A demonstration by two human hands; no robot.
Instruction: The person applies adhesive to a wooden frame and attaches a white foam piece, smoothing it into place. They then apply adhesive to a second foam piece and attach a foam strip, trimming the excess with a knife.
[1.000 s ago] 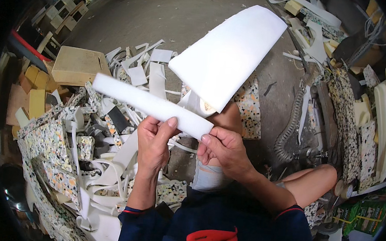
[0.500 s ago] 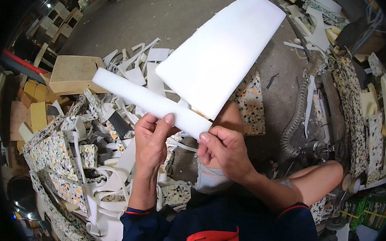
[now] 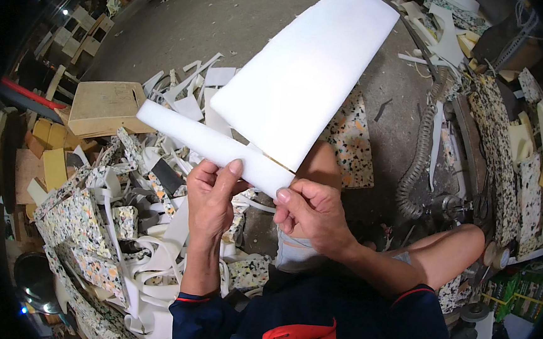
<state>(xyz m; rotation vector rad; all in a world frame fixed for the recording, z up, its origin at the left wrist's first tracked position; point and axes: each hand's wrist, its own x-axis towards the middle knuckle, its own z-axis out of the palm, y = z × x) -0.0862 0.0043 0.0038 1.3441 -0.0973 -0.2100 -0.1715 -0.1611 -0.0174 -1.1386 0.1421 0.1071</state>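
A long white foam strip (image 3: pixel 192 132) slants across the middle of the view, its far end up to the left. My left hand (image 3: pixel 213 194) grips its near edge, thumb on top and fingers underneath. At the strip's right end, my right hand (image 3: pixel 311 213) pinches the corner between thumb and curled fingers. Beyond the strip lies a large tapering white foam sheet (image 3: pixel 309 78), its short edge against the strip at the right. A thin brownish line shows along that meeting edge. Toward the left the two pieces spread apart in a narrow wedge.
White foam offcuts (image 3: pixel 159 250) and speckled foam pieces (image 3: pixel 78 225) heap up at the left, near a beige block (image 3: pixel 106 107). A speckled board (image 3: pixel 355 144) lies under the sheet's right side. A coiled hose (image 3: pixel 415 173) and more foam slabs (image 3: pixel 494 141) stand at the right.
The large sheet has shifted slightly left and its edge lies closer to the strip. The strip has tilted a little, narrowing the gap. Both hands keep their grip.
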